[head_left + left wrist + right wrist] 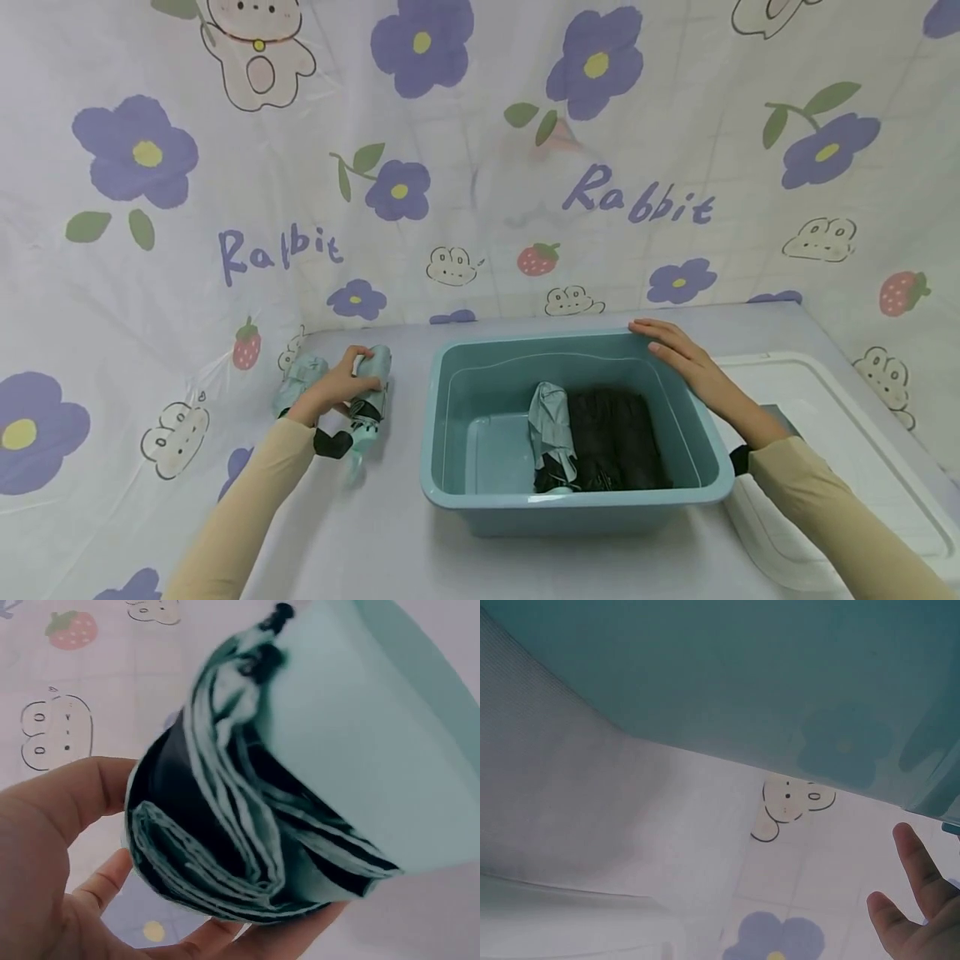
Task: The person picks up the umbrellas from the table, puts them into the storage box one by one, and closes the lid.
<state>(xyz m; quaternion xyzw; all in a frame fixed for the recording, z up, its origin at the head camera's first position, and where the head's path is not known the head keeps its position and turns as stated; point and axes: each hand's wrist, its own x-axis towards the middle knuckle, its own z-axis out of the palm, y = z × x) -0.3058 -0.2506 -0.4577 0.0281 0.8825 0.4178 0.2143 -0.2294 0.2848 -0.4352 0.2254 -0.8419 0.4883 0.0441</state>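
Note:
My left hand (339, 387) grips a folded pale teal umbrella (373, 367) near the bin's left side. Its mint handle (363, 435) points toward me. In the left wrist view, fingers and thumb curl round the dark-lined folds of the umbrella (217, 817), and the handle (352, 742) looms close to the camera. Just left lies another pale teal bundle (303, 375), partly behind the hand. My right hand (693, 362) rests on the rim of the blue-green bin (577, 500) at its back right corner, fingers extended. Inside sit a pale teal umbrella (551, 417) and black rolled bundles (615, 433).
A white lid (862, 467) lies flat on the table right of the bin, partly under the right forearm. Behind the table hangs a patterned curtain (480, 167) with flowers and rabbits. A pale cloth covers the table (360, 542).

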